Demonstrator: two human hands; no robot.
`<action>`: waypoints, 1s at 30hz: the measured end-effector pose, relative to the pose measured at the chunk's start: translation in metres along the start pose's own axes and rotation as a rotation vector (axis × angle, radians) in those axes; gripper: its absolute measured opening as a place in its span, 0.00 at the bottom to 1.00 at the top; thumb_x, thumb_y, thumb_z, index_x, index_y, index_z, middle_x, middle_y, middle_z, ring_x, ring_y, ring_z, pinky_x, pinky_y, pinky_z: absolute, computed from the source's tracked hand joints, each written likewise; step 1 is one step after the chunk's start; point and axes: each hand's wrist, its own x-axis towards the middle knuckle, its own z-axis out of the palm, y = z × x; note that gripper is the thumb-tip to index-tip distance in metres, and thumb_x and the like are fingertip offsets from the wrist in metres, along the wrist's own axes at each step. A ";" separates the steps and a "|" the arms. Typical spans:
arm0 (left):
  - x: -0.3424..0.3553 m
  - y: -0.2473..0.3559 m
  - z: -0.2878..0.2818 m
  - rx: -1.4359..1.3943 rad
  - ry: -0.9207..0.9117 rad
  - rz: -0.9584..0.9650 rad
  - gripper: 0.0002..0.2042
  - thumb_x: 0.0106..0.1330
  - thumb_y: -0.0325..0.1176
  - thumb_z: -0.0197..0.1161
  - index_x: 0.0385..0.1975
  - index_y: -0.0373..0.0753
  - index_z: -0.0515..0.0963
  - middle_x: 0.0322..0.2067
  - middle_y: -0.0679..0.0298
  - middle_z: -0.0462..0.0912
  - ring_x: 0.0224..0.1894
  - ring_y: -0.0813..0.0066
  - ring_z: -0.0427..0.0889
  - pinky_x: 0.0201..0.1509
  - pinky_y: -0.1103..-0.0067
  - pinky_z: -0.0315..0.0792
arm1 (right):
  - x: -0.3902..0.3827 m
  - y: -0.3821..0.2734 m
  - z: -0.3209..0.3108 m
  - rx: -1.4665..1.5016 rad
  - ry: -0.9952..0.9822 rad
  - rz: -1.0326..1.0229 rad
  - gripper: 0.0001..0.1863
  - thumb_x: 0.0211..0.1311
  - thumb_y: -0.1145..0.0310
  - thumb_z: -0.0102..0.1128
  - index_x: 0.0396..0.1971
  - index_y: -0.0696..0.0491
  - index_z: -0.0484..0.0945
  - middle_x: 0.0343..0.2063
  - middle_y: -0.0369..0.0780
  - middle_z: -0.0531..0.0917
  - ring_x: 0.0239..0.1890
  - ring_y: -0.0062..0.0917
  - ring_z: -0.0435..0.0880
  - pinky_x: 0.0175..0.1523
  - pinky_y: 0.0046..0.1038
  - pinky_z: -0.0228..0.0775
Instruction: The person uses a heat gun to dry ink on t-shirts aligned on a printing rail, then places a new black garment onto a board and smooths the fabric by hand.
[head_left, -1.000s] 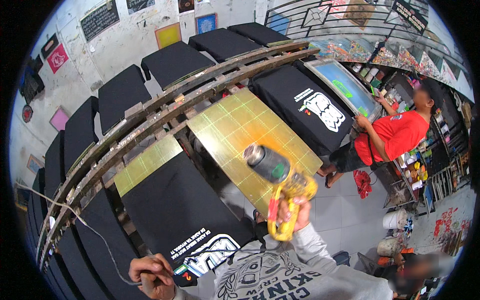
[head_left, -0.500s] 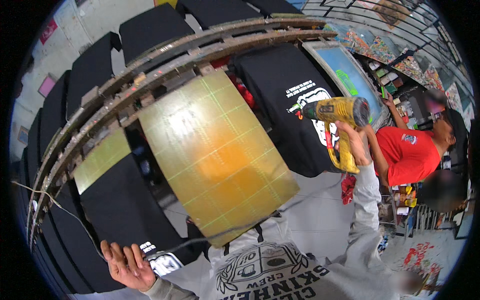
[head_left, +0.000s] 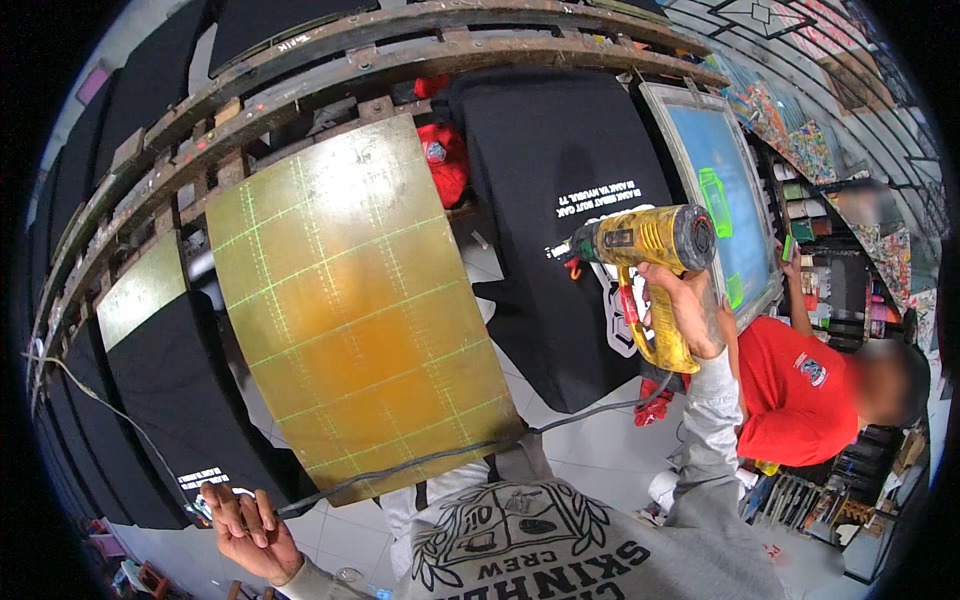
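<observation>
Heat gun gripped in my right hand, nozzle aimed at the black shirt on its platen.

My fingers are clamped round the yellow handle, and its cord trails across the bare gridded platen. My left hand lies palm-up, fingers apart, holding nothing, beside another black shirt.

A screen-printing workshop: flat yellow-green gridded printing pallets alternate with pallets dressed in black printed T-shirts along a long rusty metal rail. A framed blue printing screen lies at the right, beside crowded shelves of ink pots and colourful artwork.
</observation>
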 end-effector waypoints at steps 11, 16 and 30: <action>0.006 -0.014 0.022 0.017 0.001 -0.007 0.07 0.79 0.29 0.39 0.45 0.35 0.66 0.18 0.70 0.64 0.08 0.86 0.55 0.15 0.82 0.59 | 0.008 -0.001 0.003 -0.023 0.012 -0.062 0.17 0.57 0.67 0.66 0.44 0.61 0.81 0.31 0.39 0.84 0.27 0.20 0.80 0.30 0.24 0.71; 0.006 -0.015 0.023 0.027 0.034 0.004 0.07 0.79 0.30 0.40 0.45 0.36 0.66 0.18 0.70 0.64 0.08 0.86 0.54 0.15 0.83 0.58 | 0.009 0.002 0.005 -0.012 0.022 -0.125 0.16 0.57 0.67 0.66 0.43 0.61 0.79 0.23 0.37 0.78 0.17 0.19 0.75 0.22 0.23 0.68; 0.015 -0.015 0.028 0.043 0.053 -0.007 0.08 0.79 0.29 0.39 0.45 0.36 0.66 0.16 0.71 0.63 0.08 0.87 0.54 0.13 0.83 0.56 | 0.008 -0.001 0.003 0.078 0.001 -0.016 0.18 0.56 0.66 0.67 0.44 0.60 0.79 0.22 0.36 0.77 0.15 0.19 0.73 0.19 0.22 0.67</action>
